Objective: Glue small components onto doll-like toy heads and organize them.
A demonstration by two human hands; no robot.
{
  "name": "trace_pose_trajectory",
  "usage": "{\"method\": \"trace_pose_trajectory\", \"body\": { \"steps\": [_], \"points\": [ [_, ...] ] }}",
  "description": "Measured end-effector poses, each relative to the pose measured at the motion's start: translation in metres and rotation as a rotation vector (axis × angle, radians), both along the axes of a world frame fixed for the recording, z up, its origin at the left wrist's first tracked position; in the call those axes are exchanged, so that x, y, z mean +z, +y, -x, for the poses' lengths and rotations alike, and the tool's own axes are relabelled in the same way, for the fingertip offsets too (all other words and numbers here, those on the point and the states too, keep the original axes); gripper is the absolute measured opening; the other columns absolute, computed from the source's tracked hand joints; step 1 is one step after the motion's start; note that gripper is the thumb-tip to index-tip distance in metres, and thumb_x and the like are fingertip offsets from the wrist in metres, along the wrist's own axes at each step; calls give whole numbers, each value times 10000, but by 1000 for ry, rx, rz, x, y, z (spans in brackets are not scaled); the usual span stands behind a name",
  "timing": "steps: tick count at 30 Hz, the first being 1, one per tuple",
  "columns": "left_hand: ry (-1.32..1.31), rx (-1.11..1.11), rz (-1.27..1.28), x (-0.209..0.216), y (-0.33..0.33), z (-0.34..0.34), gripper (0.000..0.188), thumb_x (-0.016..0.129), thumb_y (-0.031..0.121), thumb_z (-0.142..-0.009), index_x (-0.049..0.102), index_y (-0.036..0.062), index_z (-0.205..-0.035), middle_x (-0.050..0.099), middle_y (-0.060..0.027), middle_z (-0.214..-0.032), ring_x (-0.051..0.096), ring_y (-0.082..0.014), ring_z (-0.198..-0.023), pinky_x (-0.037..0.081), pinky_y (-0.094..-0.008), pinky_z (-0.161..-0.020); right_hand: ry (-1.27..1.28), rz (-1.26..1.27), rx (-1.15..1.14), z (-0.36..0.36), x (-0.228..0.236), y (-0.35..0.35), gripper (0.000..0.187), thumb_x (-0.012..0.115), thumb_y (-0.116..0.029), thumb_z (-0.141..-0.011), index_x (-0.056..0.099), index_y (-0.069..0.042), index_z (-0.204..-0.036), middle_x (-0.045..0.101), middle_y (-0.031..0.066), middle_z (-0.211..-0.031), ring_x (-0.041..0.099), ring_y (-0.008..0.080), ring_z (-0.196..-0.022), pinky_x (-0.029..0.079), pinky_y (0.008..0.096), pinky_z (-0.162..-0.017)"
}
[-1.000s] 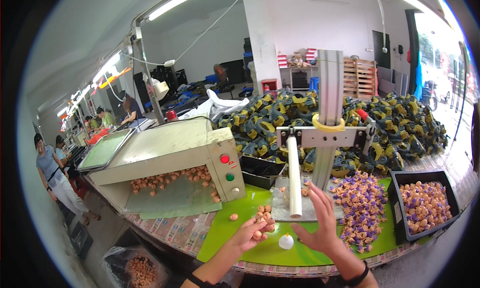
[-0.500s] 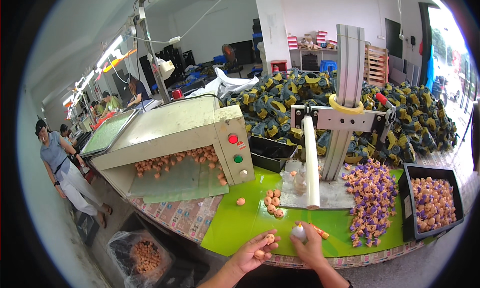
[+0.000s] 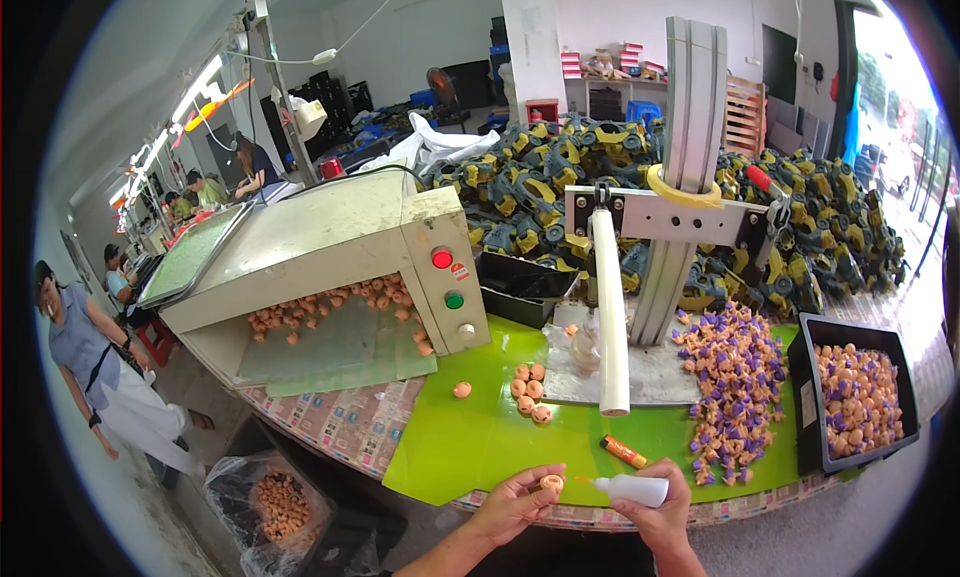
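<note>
My left hand (image 3: 505,510) pinches a small peach-coloured doll head (image 3: 551,484) between thumb and fingers; whether a second head sits in the palm is hidden. In my right hand (image 3: 670,509) lies a white squeeze bottle (image 3: 638,491), tipped nearly level. Its thin orange-yellow nozzle points left at the head, close to it. Just beyond the bottle is an orange-red tube (image 3: 624,452) on the green mat (image 3: 445,457). Several more doll heads (image 3: 530,388) cluster farther off on the mat, with a single head (image 3: 462,389) to their left.
A press stand (image 3: 612,327) rises beyond my hands. To its right are a heap of peach-and-purple doll parts (image 3: 735,387) and a full black bin (image 3: 808,407). A beige machine (image 3: 330,227) holds heads at left. A bag of heads (image 3: 235,487) stands below; a person (image 3: 90,347) walks at far left.
The bottle has gone from upright to nearly level, its nozzle now toward the head. Two heads showed in my left hand before; now one does. The view has shifted slightly.
</note>
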State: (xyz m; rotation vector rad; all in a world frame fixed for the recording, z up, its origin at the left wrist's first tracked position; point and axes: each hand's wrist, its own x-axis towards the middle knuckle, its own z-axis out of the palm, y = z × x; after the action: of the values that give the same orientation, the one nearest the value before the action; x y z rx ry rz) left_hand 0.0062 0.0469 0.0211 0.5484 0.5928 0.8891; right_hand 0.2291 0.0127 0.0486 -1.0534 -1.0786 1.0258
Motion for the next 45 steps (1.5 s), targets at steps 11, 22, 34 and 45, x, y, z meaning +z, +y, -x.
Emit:
{"method": "trace_pose_trajectory", "body": {
  "steps": [11, 22, 34, 45],
  "points": [
    [138, 9, -62, 1, 1, -4, 290, 643, 23, -878, 581, 35, -1161, 595, -32, -1003, 505, -67, -678, 414, -187, -550, -342, -166, -71, 8, 4, -5, 315, 847, -197, -692, 632, -45, -865, 587, 42, -803, 550, 150, -714, 426, 292, -646],
    [170, 27, -34, 2, 0, -5, 295, 656, 33, -871, 597, 62, -1158, 610, -25, -1012, 514, -61, -688, 407, -185, -532, -414, -176, -93, 9, -1, -4, 313, 844, -195, -695, 633, -40, -866, 605, 50, -810, 565, 154, -711, 436, 292, -633],
    [149, 31, 2, 1, 0, -5, 278, 661, 24, -866, 597, 44, -1135, 604, -33, -976, 500, -73, -658, 396, -197, -526, -458, -189, -140, 6, -1, -3, 317, 851, -207, -678, 630, -48, -841, 612, 55, -775, 570, 173, -683, 441, 307, -612],
    [88, 93, 14, 3, -1, -4, 302, 664, -43, -835, 606, 72, -1108, 610, -50, -1006, 524, -77, -674, 417, -201, -532, -347, -90, -173, 2, -9, -9, 319, 826, -113, -677, 607, -32, -894, 591, 72, -828, 590, 170, -730, 458, 302, -630]
  ]
}}
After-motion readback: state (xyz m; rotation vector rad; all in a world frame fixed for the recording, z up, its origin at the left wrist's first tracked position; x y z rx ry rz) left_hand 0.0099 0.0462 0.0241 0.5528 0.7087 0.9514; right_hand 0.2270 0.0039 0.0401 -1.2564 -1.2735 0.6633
